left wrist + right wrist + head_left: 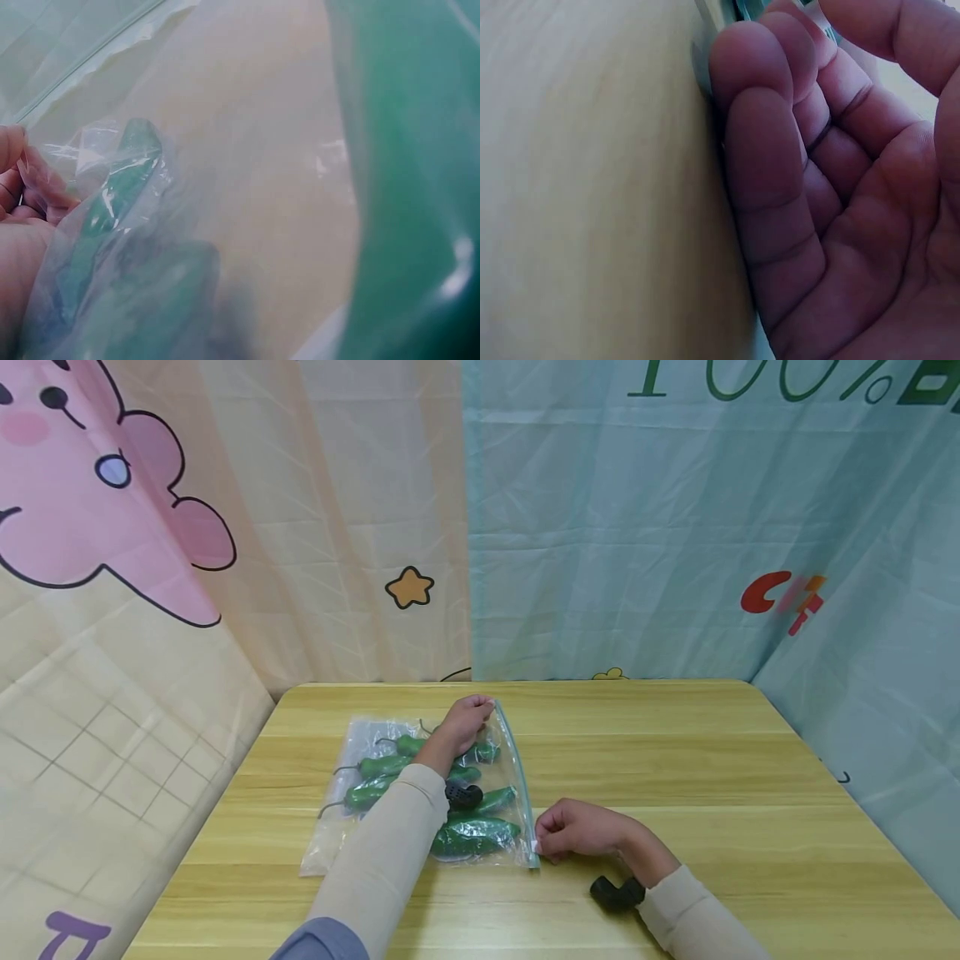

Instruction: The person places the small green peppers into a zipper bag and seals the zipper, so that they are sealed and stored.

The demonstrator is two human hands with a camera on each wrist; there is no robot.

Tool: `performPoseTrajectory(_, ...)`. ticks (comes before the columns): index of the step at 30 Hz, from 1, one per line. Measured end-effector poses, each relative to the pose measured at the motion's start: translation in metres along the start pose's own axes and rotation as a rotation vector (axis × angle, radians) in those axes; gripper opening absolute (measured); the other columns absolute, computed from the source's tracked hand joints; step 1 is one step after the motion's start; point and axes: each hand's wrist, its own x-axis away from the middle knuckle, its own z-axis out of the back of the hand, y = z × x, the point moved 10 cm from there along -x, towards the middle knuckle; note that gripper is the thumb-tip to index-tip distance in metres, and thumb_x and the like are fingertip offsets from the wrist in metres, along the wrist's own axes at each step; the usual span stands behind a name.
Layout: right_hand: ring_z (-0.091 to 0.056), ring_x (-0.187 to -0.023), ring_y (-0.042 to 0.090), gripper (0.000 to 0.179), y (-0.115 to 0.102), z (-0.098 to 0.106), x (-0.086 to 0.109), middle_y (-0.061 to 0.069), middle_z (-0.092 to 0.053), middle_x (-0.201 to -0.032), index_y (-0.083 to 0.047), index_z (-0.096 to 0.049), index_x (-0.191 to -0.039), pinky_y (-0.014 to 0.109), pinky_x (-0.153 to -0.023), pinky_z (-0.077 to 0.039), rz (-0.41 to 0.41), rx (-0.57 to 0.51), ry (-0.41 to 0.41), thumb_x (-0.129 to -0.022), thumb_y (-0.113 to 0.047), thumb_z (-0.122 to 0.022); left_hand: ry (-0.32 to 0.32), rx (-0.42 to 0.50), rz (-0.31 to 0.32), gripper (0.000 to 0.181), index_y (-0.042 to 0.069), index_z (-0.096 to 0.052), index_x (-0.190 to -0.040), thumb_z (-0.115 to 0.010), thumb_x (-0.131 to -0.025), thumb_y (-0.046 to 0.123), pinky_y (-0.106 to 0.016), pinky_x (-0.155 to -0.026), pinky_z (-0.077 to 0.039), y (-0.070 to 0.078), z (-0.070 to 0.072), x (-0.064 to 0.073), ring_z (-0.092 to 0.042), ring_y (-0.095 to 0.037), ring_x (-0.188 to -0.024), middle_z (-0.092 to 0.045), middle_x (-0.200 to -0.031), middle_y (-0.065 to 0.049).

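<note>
A clear zip bag (318,853) lies flat on the wooden table, holding several long green peppers (474,837) with thin stems. Its blue-green zip strip (517,768) runs along the right side. At the far end of that strip, my left hand (465,722) pinches the bag's corner, its forearm crossing over the bag and hiding part of the peppers. My right hand (583,828) pinches the strip's near end, where a small white piece shows. The left wrist view has plastic and a blurred green pepper (112,195) close up. In the right wrist view, curled fingers (765,157) rest beside the tabletop.
The light wooden table (675,743) extends to the right of the bag. Printed curtains (600,527) hang behind it and at both sides. A black wrist camera (617,893) sits under the right wrist, and another (463,796) shows beside the left wrist.
</note>
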Motion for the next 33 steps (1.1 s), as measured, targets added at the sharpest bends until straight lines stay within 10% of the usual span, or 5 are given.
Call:
performPoseTrajectory(18, -0.039, -0.055, 0.004, 0.026, -0.004, -0.009, 0.004, -0.007, -0.048, -0.063, -0.002, -0.055, -0.071, 0.018, -0.054, -0.033, 0.027, 0.053, -0.044, -0.093, -0.013, -0.063, 0.01, 0.006, 0.01, 0.015, 0.005, -0.059, -0.096, -0.051, -0.104, 0.015, -0.029, -0.074, -0.042, -0.003, 0.001, 0.002, -0.046, -0.018, -0.084, -0.05, -0.092, -0.005)
performPoseTrajectory(33, -0.057, -0.076, 0.019, 0.02, 0.004, 0.024, 0.023, 0.008, -0.064, -0.087, -0.002, -0.067, -0.103, 0.027, -0.066, -0.05, -0.075, 0.034, 0.07, -0.1, -0.019, -0.058, -0.097, -0.323, -0.087, 0.034, 0.006, -0.058, -0.131, -0.05, -0.105, 0.025, -0.049, -0.109, -0.039, 0.034, -0.017, 0.015, -0.047, -0.031, -0.13, -0.056, -0.133, -0.012)
